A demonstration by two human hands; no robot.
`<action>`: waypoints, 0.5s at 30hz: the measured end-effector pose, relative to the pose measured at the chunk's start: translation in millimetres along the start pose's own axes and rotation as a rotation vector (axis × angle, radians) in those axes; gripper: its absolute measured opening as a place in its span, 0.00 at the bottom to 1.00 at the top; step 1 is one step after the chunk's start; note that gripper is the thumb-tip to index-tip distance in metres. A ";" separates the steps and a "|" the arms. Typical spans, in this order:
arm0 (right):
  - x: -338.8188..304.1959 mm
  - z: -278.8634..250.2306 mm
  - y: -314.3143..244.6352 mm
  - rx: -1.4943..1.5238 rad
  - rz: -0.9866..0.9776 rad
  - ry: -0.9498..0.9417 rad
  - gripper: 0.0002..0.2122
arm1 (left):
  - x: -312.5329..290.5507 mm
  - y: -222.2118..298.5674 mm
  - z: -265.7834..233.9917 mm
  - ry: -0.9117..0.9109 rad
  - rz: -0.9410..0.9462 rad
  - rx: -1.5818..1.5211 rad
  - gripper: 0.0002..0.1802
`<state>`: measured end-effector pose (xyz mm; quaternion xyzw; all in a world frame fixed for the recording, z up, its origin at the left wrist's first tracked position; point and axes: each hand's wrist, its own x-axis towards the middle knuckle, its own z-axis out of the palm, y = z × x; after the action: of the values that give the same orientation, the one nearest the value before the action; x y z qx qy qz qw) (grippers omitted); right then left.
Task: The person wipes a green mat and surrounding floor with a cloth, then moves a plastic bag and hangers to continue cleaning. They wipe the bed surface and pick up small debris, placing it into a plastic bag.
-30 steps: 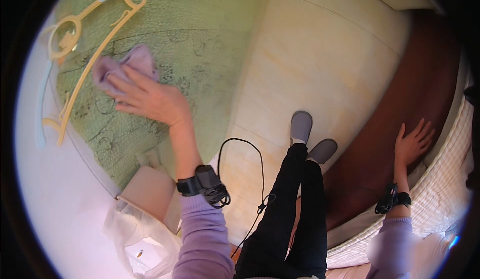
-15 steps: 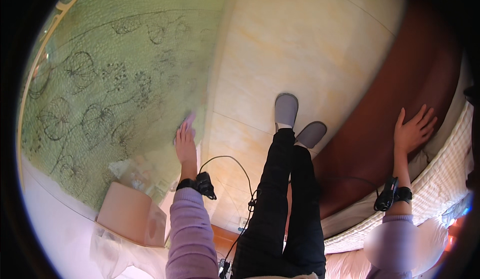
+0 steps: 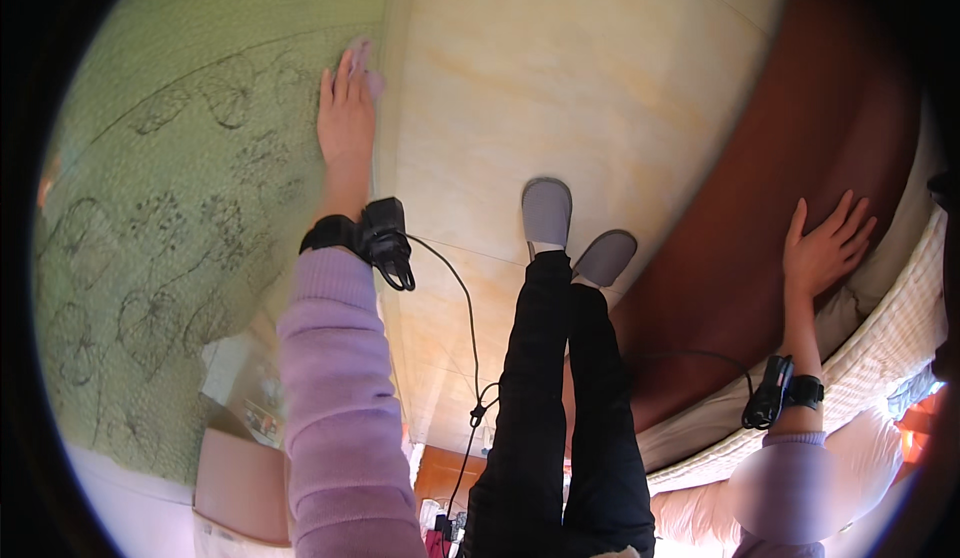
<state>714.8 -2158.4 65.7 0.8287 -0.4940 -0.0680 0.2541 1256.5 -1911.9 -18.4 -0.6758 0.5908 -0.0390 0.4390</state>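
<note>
My left hand [image 3: 346, 126] is stretched forward along the right edge of a green patterned surface [image 3: 190, 68] with dark flower line drawings. Under its fingers lies a crumpled pinkish-purple cloth [image 3: 366, 83], pressed down flat and sticking out past the fingertips. Over on the right, my right hand [image 3: 823, 248] rests palm down with fingers spread on a smooth reddish-brown surface [image 3: 740, 258]. It holds nothing. Both wrists wear black straps with small devices and cables.
Pale marbled floor tiles [image 3: 560, 78] lie between the two surfaces. My feet in grey slippers [image 3: 547, 213] stand there. A thin cable [image 3: 470, 308] hangs from my left wrist. Checkered bedding [image 3: 850, 373] borders the brown surface, and a pinkish-beige box-like thing [image 3: 240, 483] is at lower left.
My left hand has slid forward with the cloth along the edge of the green surface. The view has shifted slightly left. My right hand stays in place.
</note>
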 end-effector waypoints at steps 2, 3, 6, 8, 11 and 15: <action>-0.9 0.8 -0.7 -0.017 -0.002 -0.001 0.31 | -8.6 13.8 16.8 -0.118 0.065 0.059 0.27; -1.2 1.2 -1.1 -0.023 -0.001 -0.008 0.31 | -16.8 20.9 33.2 -0.122 0.082 0.124 0.27; -1.0 1.3 -1.2 -0.048 -0.002 -0.023 0.31 | -115.2 52.9 90.6 -0.261 0.240 0.025 0.29; -0.2 0.9 -1.0 -0.041 -0.007 -0.008 0.31 | -215.1 72.4 124.4 -0.645 0.388 0.017 0.29; 0.4 -2.1 -0.7 -0.024 -0.008 -0.006 0.31 | -361.7 83.9 158.6 -0.941 0.437 0.080 0.29; 2.9 -12.7 0.9 -0.046 0.021 -0.096 0.31 | -456.9 89.1 151.7 -1.138 0.305 -0.054 0.25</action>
<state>720.2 -2156.7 77.5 0.8132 -0.5126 -0.1162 0.2496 1138.6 -1440.9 44.9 -0.5088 0.3537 0.4083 0.6703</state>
